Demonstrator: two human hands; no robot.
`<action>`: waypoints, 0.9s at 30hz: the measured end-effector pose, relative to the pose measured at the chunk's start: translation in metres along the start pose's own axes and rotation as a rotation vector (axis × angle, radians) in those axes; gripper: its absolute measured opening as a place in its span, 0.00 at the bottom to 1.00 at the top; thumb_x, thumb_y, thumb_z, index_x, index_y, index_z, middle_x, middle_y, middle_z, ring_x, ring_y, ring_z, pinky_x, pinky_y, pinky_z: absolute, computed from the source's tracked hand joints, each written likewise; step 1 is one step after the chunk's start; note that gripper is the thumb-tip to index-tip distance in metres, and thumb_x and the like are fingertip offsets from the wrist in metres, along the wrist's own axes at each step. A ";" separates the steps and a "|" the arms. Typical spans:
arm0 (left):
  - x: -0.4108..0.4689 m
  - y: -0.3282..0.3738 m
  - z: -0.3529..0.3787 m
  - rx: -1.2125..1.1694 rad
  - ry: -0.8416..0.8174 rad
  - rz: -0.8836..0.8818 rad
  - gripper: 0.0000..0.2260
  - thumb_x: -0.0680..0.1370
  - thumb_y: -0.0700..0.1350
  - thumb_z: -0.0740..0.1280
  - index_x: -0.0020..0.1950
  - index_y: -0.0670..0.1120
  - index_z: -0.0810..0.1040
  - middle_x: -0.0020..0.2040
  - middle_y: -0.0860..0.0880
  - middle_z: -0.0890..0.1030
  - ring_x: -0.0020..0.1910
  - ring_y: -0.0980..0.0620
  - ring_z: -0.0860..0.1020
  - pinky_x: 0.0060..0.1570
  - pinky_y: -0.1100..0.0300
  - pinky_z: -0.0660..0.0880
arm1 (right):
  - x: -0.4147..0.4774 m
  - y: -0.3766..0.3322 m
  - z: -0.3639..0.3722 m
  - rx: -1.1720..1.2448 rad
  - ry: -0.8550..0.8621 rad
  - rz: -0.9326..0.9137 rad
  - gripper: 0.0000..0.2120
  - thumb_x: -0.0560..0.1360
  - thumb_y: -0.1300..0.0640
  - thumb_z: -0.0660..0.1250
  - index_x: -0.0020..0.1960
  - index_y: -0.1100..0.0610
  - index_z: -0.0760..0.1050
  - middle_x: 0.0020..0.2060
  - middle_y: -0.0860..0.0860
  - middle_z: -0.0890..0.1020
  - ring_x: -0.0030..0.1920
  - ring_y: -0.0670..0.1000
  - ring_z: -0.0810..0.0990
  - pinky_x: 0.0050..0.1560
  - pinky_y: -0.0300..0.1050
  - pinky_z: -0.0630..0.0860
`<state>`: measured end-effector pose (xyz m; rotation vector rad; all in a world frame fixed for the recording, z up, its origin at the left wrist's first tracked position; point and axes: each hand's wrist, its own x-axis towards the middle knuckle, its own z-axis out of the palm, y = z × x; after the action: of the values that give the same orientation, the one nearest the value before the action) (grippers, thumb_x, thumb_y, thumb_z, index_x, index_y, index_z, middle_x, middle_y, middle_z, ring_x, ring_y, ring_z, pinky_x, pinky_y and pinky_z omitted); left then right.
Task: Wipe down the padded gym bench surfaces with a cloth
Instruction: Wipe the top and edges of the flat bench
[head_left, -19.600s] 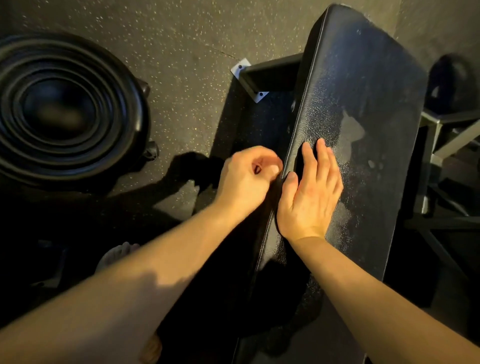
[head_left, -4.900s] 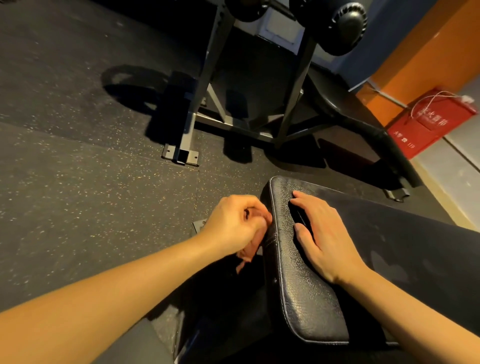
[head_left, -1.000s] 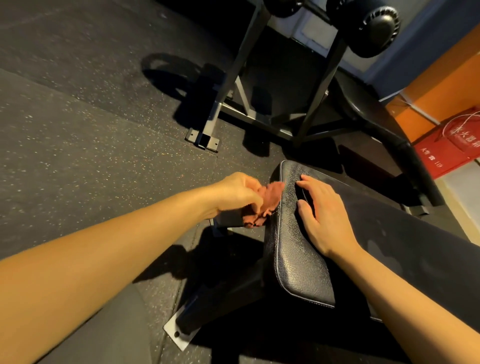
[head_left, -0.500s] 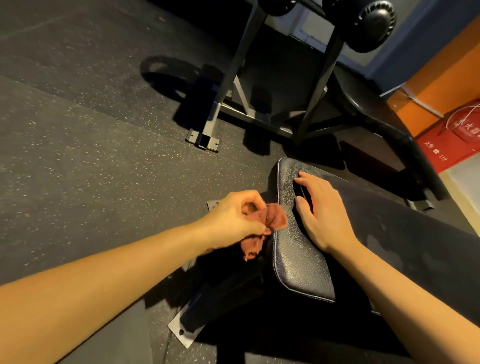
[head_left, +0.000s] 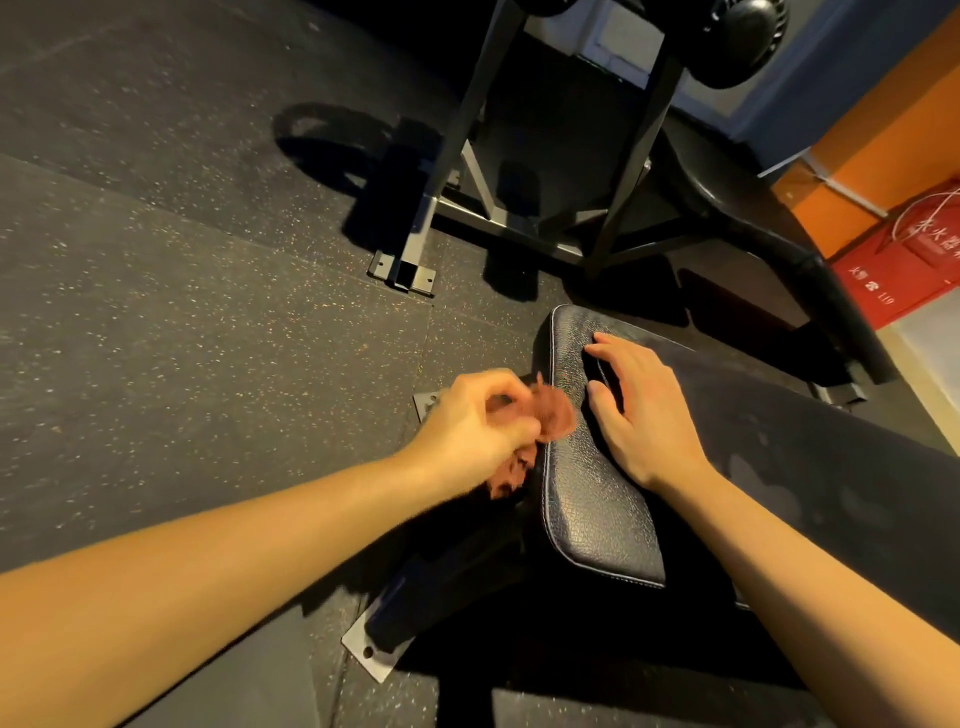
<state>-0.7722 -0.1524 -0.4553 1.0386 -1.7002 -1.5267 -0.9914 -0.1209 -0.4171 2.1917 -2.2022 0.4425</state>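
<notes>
Two hands at the pad (head_left: 597, 519) end: left hand (head_left: 478, 421) fingers clutch the soft, light cloth (head_left: 553, 415), best held bunched, against the side edge; right hand (head_left: 644, 415) rests on top, fingers relaxed.

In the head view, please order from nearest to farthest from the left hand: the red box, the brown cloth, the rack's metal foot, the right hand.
1. brown cloth, held in the left hand itself.
2. right hand, just to the right, on the bench pad.
3. rack's metal foot, ahead on the floor.
4. red box, far right.
</notes>
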 end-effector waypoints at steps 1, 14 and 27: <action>-0.012 -0.002 -0.003 -0.027 -0.068 -0.008 0.05 0.75 0.40 0.76 0.47 0.48 0.83 0.43 0.49 0.85 0.42 0.57 0.82 0.50 0.59 0.76 | 0.001 0.000 0.000 -0.001 0.002 0.001 0.21 0.80 0.50 0.58 0.71 0.53 0.73 0.73 0.48 0.72 0.74 0.49 0.67 0.70 0.49 0.63; 0.040 0.001 0.007 0.070 0.165 -0.060 0.07 0.73 0.42 0.74 0.47 0.53 0.85 0.44 0.54 0.87 0.47 0.53 0.84 0.49 0.60 0.78 | 0.000 0.001 0.001 -0.005 0.006 0.021 0.20 0.81 0.51 0.60 0.71 0.52 0.72 0.74 0.46 0.72 0.74 0.47 0.66 0.70 0.45 0.61; 0.043 0.026 -0.005 0.071 0.083 -0.197 0.05 0.74 0.41 0.76 0.48 0.49 0.84 0.43 0.47 0.86 0.41 0.51 0.83 0.40 0.61 0.74 | -0.001 0.003 0.000 0.012 0.005 0.000 0.21 0.80 0.48 0.57 0.71 0.52 0.73 0.74 0.47 0.72 0.74 0.48 0.67 0.71 0.46 0.61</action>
<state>-0.7928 -0.1918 -0.4314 1.3221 -1.6454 -1.5291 -0.9943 -0.1199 -0.4184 2.1940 -2.2027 0.4620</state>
